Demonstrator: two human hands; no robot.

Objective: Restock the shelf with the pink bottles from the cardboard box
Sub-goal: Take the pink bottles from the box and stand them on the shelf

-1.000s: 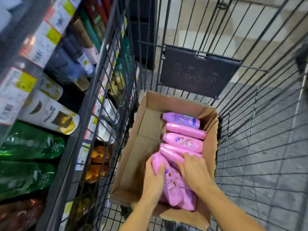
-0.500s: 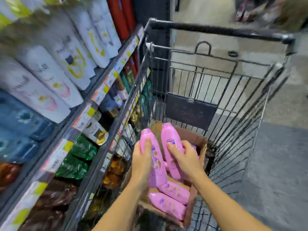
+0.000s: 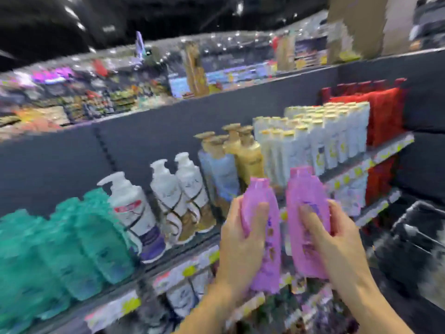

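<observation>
Gripping one pink bottle (image 3: 263, 227) upright in your left hand (image 3: 240, 247) and a second pink bottle (image 3: 307, 213) in your right hand (image 3: 337, 239), fingers curled round each, you hold both side by side, slightly apart, in front of the shelf (image 3: 168, 263) of white pump bottles (image 3: 178, 196) and teal bottles (image 3: 79, 244). The view is blurred.

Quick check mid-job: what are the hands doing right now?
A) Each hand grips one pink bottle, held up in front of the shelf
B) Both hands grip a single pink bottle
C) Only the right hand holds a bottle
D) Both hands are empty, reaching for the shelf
A: the left hand grips one pink bottle and the right hand grips a second pink bottle, both upright and side by side before the shelf.
</observation>
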